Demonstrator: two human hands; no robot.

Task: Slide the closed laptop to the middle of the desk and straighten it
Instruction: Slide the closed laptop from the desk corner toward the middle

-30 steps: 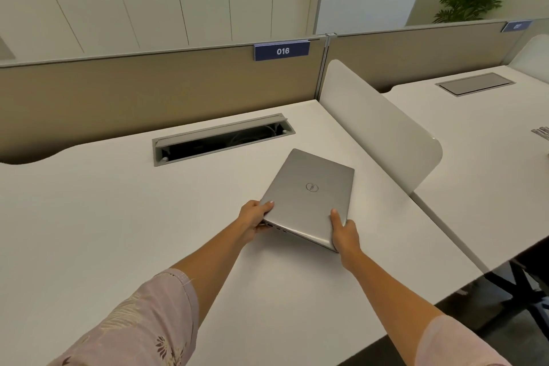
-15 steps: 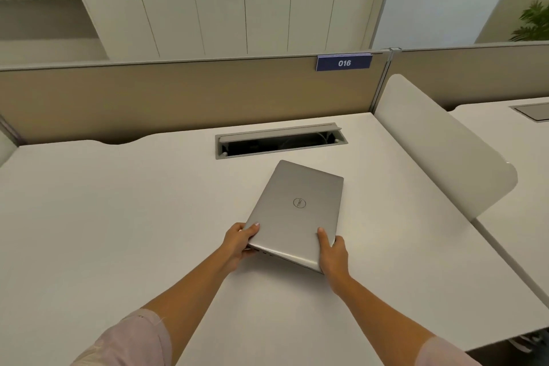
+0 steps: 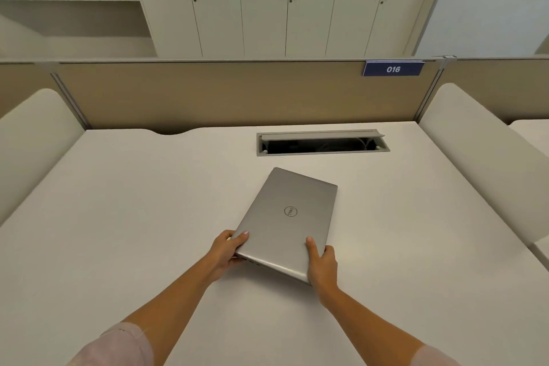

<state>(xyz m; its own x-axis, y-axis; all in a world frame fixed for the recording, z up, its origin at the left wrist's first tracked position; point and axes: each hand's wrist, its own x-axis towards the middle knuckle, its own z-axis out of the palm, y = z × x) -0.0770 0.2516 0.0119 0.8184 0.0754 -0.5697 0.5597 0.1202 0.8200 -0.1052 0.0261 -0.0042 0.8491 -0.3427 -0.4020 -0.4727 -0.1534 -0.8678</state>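
Note:
A closed silver laptop (image 3: 289, 217) with a round logo lies on the white desk (image 3: 133, 232), near its middle, turned at an angle with its far end pointing up and left. My left hand (image 3: 230, 251) grips its near left corner, thumb on the lid. My right hand (image 3: 320, 264) holds the near right corner, thumb on top as well. The near edge of the laptop looks slightly raised off the desk.
An open cable tray slot (image 3: 322, 144) is cut into the desk just beyond the laptop. White side dividers stand at the left (image 3: 35, 140) and right (image 3: 481, 157). A beige partition (image 3: 208, 92) with a blue "016" tag (image 3: 392, 69) closes the back.
The laptop has travelled left with both hands, from beside the right divider toward the desk's middle. My view has swung left along with it. Both grips stay the same.

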